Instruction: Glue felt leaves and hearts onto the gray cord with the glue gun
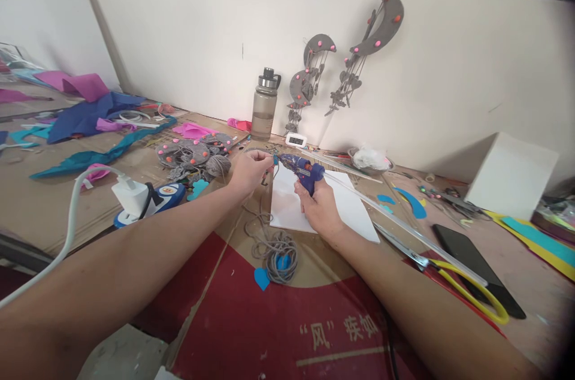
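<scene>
My right hand point(321, 206) is wrapped round the grip of a blue glue gun point(303, 170), a long clear glue stick point(399, 218) running out of its back. The nozzle points left at a small blue piece point(275, 159) pinched in the fingertips of my left hand point(251, 170); I cannot tell whether they touch. Grey yarn hangs below those fingers. Under the gun lies a white sheet point(287, 206). Nearer to me, a loose coil of grey yarn point(282, 257) rests on the cardboard beside a blue heart-shaped piece point(262, 279).
Yellow-handled scissors point(467, 287) and a black phone point(478, 269) lie at right. A water bottle point(264, 107) stands by the wall, where grey moon hangings point(381, 26) hang. At left are a power strip point(168, 195), grey felt pieces point(193, 152) and coloured scraps point(85, 110).
</scene>
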`<move>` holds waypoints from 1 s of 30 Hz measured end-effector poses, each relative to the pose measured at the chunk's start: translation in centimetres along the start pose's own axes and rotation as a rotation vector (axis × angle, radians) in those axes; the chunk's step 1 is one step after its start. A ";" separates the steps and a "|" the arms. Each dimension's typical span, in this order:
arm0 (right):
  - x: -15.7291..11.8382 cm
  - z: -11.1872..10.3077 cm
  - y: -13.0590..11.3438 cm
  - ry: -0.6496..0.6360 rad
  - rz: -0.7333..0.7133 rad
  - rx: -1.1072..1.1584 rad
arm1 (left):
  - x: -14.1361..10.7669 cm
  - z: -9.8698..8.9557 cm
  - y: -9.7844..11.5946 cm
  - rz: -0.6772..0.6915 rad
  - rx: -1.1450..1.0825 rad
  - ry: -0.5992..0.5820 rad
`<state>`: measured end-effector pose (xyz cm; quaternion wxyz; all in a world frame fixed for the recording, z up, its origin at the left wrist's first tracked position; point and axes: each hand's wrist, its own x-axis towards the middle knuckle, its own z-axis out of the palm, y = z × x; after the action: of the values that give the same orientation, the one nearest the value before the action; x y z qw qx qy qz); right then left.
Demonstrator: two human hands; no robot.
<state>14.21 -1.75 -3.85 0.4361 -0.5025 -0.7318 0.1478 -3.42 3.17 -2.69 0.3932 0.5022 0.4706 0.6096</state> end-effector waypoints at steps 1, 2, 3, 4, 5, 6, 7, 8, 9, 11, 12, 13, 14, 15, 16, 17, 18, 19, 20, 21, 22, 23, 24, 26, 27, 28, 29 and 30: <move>0.0 0.0 0.0 -0.001 -0.002 -0.001 | 0.0 0.0 0.0 0.001 0.000 -0.005; 0.0 0.0 0.0 0.001 -0.005 -0.001 | 0.0 0.0 0.0 0.001 0.000 -0.006; 0.0 0.0 0.0 0.005 -0.009 0.000 | 0.0 0.0 0.0 -0.002 0.000 -0.006; 0.0 0.0 0.0 0.008 -0.012 0.002 | 0.0 0.0 0.0 -0.004 0.001 -0.004; 0.0 0.0 0.0 0.011 -0.012 0.005 | 0.0 0.0 0.1 -0.005 0.002 -0.002; 0.0 0.0 0.0 0.015 -0.011 0.009 | -0.1 0.0 0.1 -0.005 0.004 0.000; 0.0 0.0 0.0 0.018 -0.007 0.013 | -0.1 0.0 0.2 -0.005 0.005 0.003; 0.0 0.0 0.0 0.020 -0.002 0.016 | -0.1 0.0 0.3 -0.004 0.002 0.006; 0.0 0.0 0.0 0.021 0.002 0.018 | -0.2 0.0 0.4 -0.001 -0.003 0.010; 0.0 0.0 0.0 0.017 0.006 0.019 | -0.1 0.0 0.4 0.004 -0.015 0.017; 0.0 0.0 0.0 0.014 0.005 0.018 | -0.1 0.0 0.4 0.008 -0.021 0.021; 0.0 0.0 0.0 0.013 0.005 0.018 | -0.1 -0.1 0.4 0.012 -0.027 0.025; 0.0 0.0 0.0 0.012 0.004 0.018 | 0.0 -0.1 0.4 0.015 -0.031 0.028; 0.0 0.0 0.0 0.012 0.003 0.020 | 0.0 -0.1 0.4 0.016 -0.033 0.032; 0.0 0.0 0.0 0.014 0.004 0.021 | 0.1 -0.1 0.4 0.016 -0.032 0.033; 0.0 0.0 0.0 0.016 0.005 0.021 | 0.1 -0.1 0.4 0.015 -0.029 0.031; 0.0 0.0 0.0 0.017 0.007 0.021 | 0.1 -0.1 0.4 0.015 -0.026 0.027; 0.0 0.0 0.0 0.019 0.009 0.021 | 0.0 -0.1 0.4 0.016 -0.023 0.022; 0.0 0.0 0.0 0.020 0.011 0.022 | 0.0 -0.1 0.4 0.016 -0.020 0.019; 0.0 0.0 0.0 0.021 0.011 0.022 | -0.1 -0.1 0.4 0.013 -0.016 0.015; 0.0 0.0 0.0 0.021 0.010 0.023 | -0.1 0.0 0.3 0.008 -0.011 0.013; 0.0 0.0 0.0 0.019 0.007 0.022 | -0.1 0.0 0.3 0.003 -0.008 0.012; 0.0 0.0 0.0 0.017 0.003 0.021 | -0.1 0.0 0.2 0.000 -0.004 0.008; 0.0 -0.1 -0.1 0.009 -0.004 0.015 | -0.1 0.0 0.0 0.004 -0.004 -0.001; 0.0 -0.1 -0.1 0.005 -0.005 0.012 | -0.1 0.0 0.0 0.010 -0.007 -0.006; 0.0 -0.1 -0.1 0.000 -0.004 0.010 | 0.0 0.0 -0.1 0.013 -0.011 -0.006; -0.1 -0.1 -0.1 -0.007 -0.002 0.007 | 0.0 0.0 -0.1 0.014 -0.014 -0.004; -0.1 -0.1 -0.2 -0.015 0.002 0.005 | 0.0 -0.1 0.0 0.015 -0.016 0.000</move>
<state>14.21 -1.92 -3.70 0.4317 -0.5010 -0.7342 0.1538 -3.48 3.21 -2.74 0.3929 0.5026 0.4618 0.6163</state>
